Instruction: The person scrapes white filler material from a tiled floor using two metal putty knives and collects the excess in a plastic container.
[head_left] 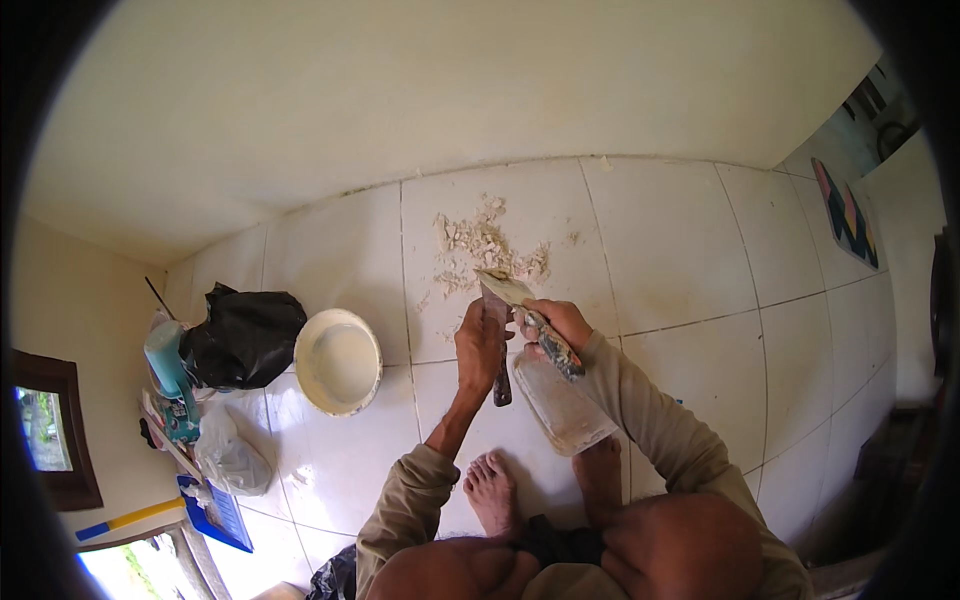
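My left hand (480, 345) is closed around a scraper (502, 385), its dark handle pointing down toward my feet and its blade upward. In my right hand (562, 322) is a putty knife (556, 342) with a paint-spattered handle, its pale-smeared blade angled up and left. The two blades meet or overlap just above my left fingers; I cannot tell whether they touch. Below my right hand is a translucent rectangular plastic container (566, 405), smudged with pale residue. Whether it rests on the floor is unclear. Beyond the blades, pale flakes (485, 245) lie scattered on the tiles.
A cream basin (339, 362) with whitish contents stands left of my hands. Beside it are a black plastic bag (245, 337), a light-blue jug (166, 355), a white bag (232, 452) and a blue dustpan (218, 515). A wall (500, 80) borders the tiles ahead. A patterned mat (845, 215) lies far right.
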